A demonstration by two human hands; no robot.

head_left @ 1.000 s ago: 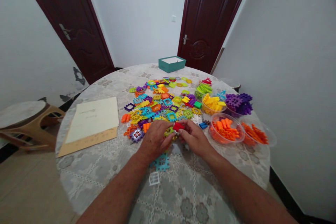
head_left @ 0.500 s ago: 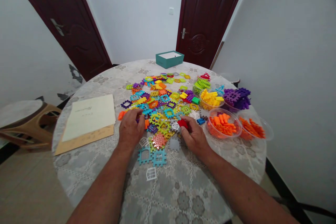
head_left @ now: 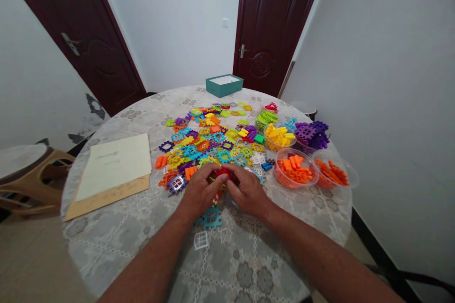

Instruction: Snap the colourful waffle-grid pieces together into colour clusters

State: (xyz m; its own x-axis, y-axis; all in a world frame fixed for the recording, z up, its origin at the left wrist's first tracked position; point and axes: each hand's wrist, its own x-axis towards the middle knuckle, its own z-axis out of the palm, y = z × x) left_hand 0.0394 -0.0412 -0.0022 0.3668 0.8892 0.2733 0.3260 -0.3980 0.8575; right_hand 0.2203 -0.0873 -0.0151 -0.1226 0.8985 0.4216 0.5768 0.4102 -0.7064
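Between my two hands is a red plastic building piece (head_left: 223, 172), mostly covered by the fingers. My left hand (head_left: 203, 190) is closed on its left side, and my right hand (head_left: 248, 190) grips it from the right. Both hands are over the near part of a pile of colourful interlocking plastic pieces (head_left: 201, 147). Left of my left hand lies a purple window-patterned piece (head_left: 177, 183). Closer to me, teal square pieces (head_left: 212, 218) lie partly behind my left hand, with a white window-grid piece (head_left: 201, 240) below them.
Clear tubs on the right hold orange pieces (head_left: 295, 168), yellow pieces (head_left: 279, 135), green pieces (head_left: 266, 117) and purple pieces (head_left: 313, 133). A teal box (head_left: 223, 86) stands at the table's far edge. Paper sheets (head_left: 115, 163) lie on the left of the round table (head_left: 249, 255).
My left hand has moved right from the pile's left side to meet my right hand, which has shifted left with the red piece. The view has shifted slightly.
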